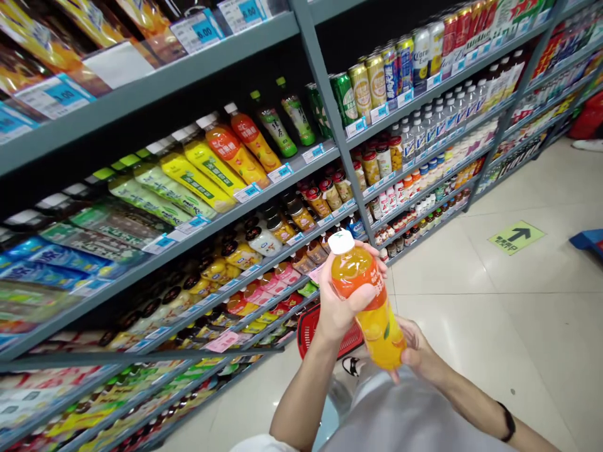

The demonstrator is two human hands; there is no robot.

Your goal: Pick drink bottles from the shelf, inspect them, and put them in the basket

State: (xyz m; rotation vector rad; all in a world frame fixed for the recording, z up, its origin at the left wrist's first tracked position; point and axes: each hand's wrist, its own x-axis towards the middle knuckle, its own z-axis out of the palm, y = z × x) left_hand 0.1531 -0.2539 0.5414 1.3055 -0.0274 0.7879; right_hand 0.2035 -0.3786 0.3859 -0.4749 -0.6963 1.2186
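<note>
Tiered grey metal shelving [188, 75] runs across my remote view.
Beside it I see a brightly lit, glossy cream tiled floor [438, 270], with a black-arrowed, yellow-green rectangular sticker [517, 237] on it.

The person's left hand [335, 309] wraps the upper part of a tilted, white-capped bottle of orange drink [384, 329], while the right hand [417, 351], a black band [507, 422] round its wrist, supports the base. Beside us a grey shelving rack [325, 94] carries rows of drinks, two similar orange bottles [254, 143] leaning back among them. Down past the left forearm sits a red basket [307, 326], and a yellow-green arrow sticker [517, 237] marks the pale tiled floor [447, 263].
</note>
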